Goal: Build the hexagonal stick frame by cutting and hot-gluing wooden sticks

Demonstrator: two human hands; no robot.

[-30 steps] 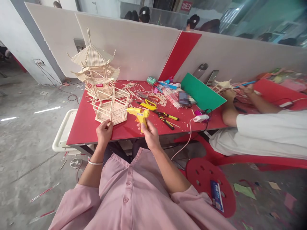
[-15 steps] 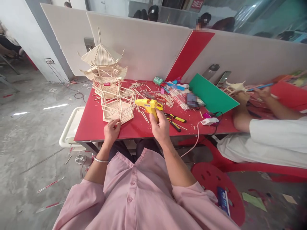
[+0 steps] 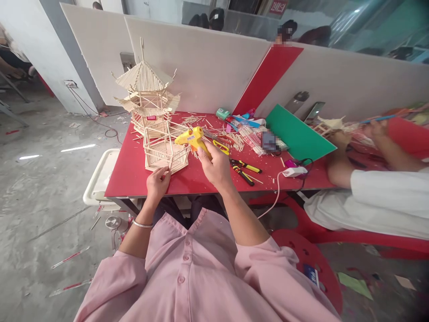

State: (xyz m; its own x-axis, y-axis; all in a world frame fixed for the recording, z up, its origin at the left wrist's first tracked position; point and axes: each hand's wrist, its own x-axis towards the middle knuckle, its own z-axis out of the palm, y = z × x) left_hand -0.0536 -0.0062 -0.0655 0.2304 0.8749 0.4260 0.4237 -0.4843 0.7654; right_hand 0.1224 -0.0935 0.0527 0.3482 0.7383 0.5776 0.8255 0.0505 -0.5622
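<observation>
A yellow hot glue gun (image 3: 196,139) is gripped in my right hand (image 3: 216,165), its nozzle pointing left over the hexagonal stick frame (image 3: 166,154). That frame is built of pale wooden sticks, low-walled, on the table's near left part. My left hand (image 3: 157,183) is closed, thumb and fingertips pinched at the frame's near bottom edge by an upright stick. Whether a separate small piece is between the fingers is hidden. Right behind the frame rises a tiered stick pagoda (image 3: 145,89) with a pointed roof and spire.
Loose sticks (image 3: 192,120) litter the red table (image 3: 124,174). Yellow-and-black pliers (image 3: 246,172) lie right of my right hand. A green board (image 3: 300,134), white power strip (image 3: 295,171) and bagged sticks (image 3: 250,136) are farther right. A co-worker's arm (image 3: 342,156) works at the far right.
My right hand has brought the glue gun left and slightly up, so its nozzle is over the frame. My left hand stays at the frame's near edge. The view has shifted slightly.
</observation>
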